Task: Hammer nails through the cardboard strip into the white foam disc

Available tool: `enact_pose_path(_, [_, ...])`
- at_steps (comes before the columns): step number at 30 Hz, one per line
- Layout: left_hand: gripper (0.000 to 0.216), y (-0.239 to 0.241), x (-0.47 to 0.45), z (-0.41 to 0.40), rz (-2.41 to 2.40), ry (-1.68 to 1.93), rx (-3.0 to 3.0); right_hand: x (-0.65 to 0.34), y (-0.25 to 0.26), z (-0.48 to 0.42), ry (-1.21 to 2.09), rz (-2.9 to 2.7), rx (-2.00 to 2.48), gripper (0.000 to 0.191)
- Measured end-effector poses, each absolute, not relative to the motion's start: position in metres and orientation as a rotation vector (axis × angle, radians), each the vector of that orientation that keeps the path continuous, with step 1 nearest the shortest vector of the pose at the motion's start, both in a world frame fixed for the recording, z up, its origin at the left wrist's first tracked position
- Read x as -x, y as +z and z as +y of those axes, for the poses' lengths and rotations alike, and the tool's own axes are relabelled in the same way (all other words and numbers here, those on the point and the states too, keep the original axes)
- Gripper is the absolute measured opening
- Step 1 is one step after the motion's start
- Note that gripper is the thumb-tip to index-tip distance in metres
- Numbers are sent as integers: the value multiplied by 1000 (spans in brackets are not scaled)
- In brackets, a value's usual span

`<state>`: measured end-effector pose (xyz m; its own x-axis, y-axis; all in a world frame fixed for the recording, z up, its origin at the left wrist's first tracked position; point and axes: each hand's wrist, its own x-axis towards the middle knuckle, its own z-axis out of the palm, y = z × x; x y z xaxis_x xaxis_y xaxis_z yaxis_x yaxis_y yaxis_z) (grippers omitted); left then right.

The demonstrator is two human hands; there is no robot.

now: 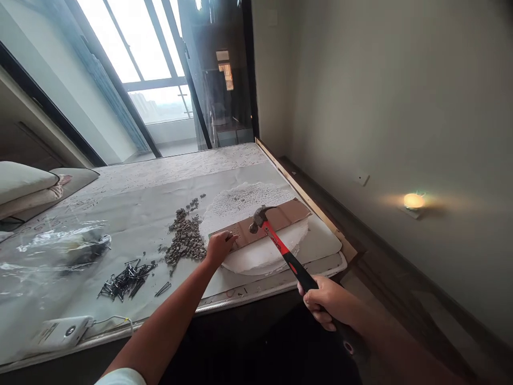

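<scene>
My right hand [320, 299] is wrapped around the black lower grip of a claw hammer [276, 240] with a red and black handle. Its metal head is over a long flat brown board [282, 218]. At the left end of this board, my left hand [219, 249] is closed, fingertips pinched close to small dots on the surface; what they pinch is too small to make out. Beneath the board lies a round white slab [256, 259] with a rough, pitted top. Dark nails [127, 280] form a loose pile to the left, a few lying apart.
A heap of grey gravel [185, 238] sits left of the slab. Clear plastic wrapping [60, 248] and a white power bank [64, 332] with a cable are farther left. Everything rests on a covered mattress [156, 200] with a wooden edge [308, 195] beside the wall.
</scene>
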<state>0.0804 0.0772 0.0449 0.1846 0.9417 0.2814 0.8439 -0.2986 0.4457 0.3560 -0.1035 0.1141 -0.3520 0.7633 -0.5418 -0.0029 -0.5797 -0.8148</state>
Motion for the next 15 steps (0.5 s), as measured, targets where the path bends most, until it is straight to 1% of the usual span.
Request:
enact_pose_path(10, [35,36,-81,70,1738,691,-2325,-347,129,-98,1966,-1260,1393,14])
enact_pose_path(15, [32,37,-83,68,1758,697,-2312,-338,151,-96,1842,-1396,1447,13])
